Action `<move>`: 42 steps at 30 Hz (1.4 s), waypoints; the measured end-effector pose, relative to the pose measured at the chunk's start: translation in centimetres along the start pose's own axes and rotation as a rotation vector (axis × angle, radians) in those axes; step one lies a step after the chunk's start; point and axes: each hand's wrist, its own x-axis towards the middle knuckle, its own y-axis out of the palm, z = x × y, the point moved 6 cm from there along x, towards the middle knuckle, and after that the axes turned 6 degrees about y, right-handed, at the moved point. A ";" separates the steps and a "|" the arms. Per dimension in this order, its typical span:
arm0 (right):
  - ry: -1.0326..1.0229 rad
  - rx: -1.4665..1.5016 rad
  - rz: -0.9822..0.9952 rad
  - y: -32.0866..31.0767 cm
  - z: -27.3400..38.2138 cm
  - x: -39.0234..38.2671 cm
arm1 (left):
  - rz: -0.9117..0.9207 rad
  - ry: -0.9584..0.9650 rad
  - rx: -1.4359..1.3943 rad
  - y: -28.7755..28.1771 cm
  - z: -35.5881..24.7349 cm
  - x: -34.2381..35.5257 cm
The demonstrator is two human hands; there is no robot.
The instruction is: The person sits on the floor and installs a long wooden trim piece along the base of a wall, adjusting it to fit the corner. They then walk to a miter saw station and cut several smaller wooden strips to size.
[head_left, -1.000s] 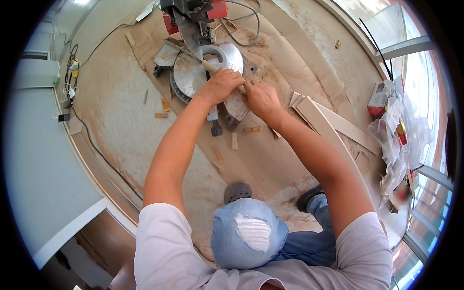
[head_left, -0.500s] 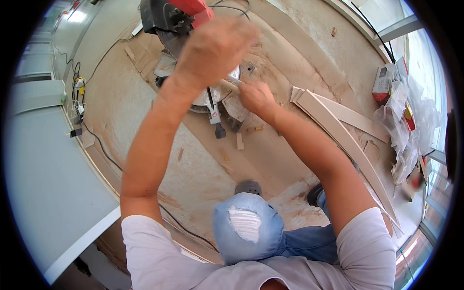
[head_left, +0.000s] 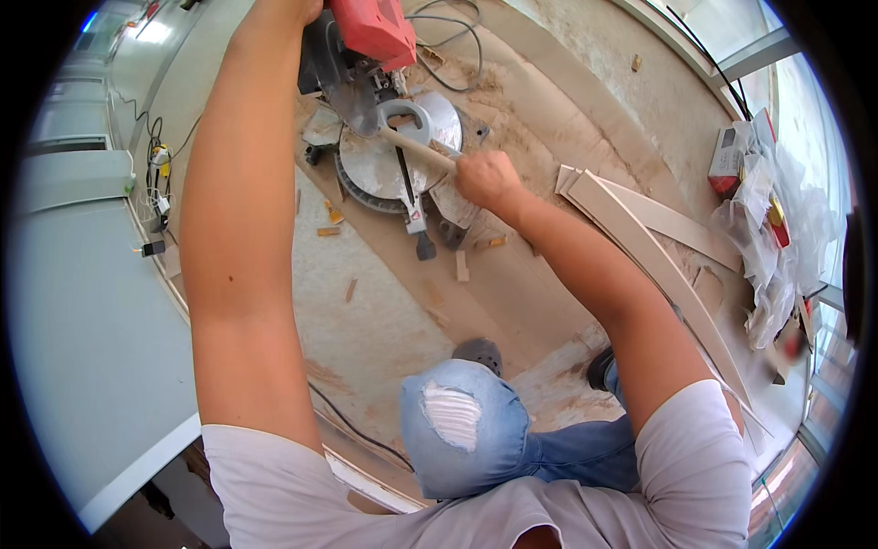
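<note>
A miter saw with a red motor housing (head_left: 370,32) and a round metal base (head_left: 370,174) stands on the floor ahead of me. Its blade (head_left: 355,108) is above the base. My right hand (head_left: 489,180) is closed around one end of a narrow wood strip (head_left: 419,152), which lies across the saw base with its far end close to the blade. At the top edge, my left hand (head_left: 297,7) is up against the saw head, left of the red housing. The picture edge cuts it off, and its fingers are hidden.
Long pale boards (head_left: 622,229) lie at my right, near plastic wrapping (head_left: 764,229). Small wood offcuts (head_left: 462,265) and sawdust litter the floor. A looped grey cable (head_left: 480,55) runs behind the saw. At left is a pale panel (head_left: 82,302) beside a power strip (head_left: 162,160).
My left hand has moved up and left from in front of the saw to its head, uncovering the base and blade. My right hand keeps its hold on the wood strip.
</note>
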 end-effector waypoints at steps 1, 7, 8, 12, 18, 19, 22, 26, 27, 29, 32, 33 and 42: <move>0.020 -0.009 0.003 0.2 -0.9 -0.2 | 0.001 -0.002 -0.114 0.9 0.6 -0.9; 0.041 0.061 -0.011 0.0 -0.7 -0.1 | 0.038 -0.130 -0.394 2.1 1.5 -4.7; 0.056 0.058 -0.006 0.2 -1.1 -0.2 | 0.065 -0.186 -0.435 3.0 1.7 -5.1; 0.048 0.053 -0.038 0.1 -0.4 -0.3 | -0.064 -0.113 -0.342 2.4 0.0 -6.7; 0.039 0.033 0.001 1.0 -1.0 0.4 | 0.019 -0.158 -0.446 2.5 2.3 -5.0; 0.037 0.027 0.000 0.9 -1.0 0.4 | 0.019 -0.169 -0.458 2.6 2.3 -5.0; 0.052 0.025 0.010 0.5 -1.0 0.3 | -0.020 -0.091 -0.384 2.6 1.6 -5.4; 0.040 0.035 0.005 0.0 -0.4 0.1 | -0.055 -0.228 -0.414 2.3 2.8 -3.6; 0.037 0.030 0.007 -0.2 -0.2 0.2 | -0.076 -0.186 -0.439 2.0 3.3 -3.6; 0.050 0.024 0.015 0.0 -0.5 0.0 | -0.099 -0.108 -0.490 2.8 2.9 -5.4; 0.053 0.019 0.008 0.0 -1.2 0.2 | 0.060 -0.098 -0.499 3.7 2.8 -5.5; 0.047 0.025 0.012 0.3 -1.0 0.2 | -0.016 -0.107 -0.438 3.3 3.0 -5.8; 0.057 0.020 0.008 0.6 -1.4 -0.1 | -0.134 -0.094 -0.389 3.9 1.0 -9.7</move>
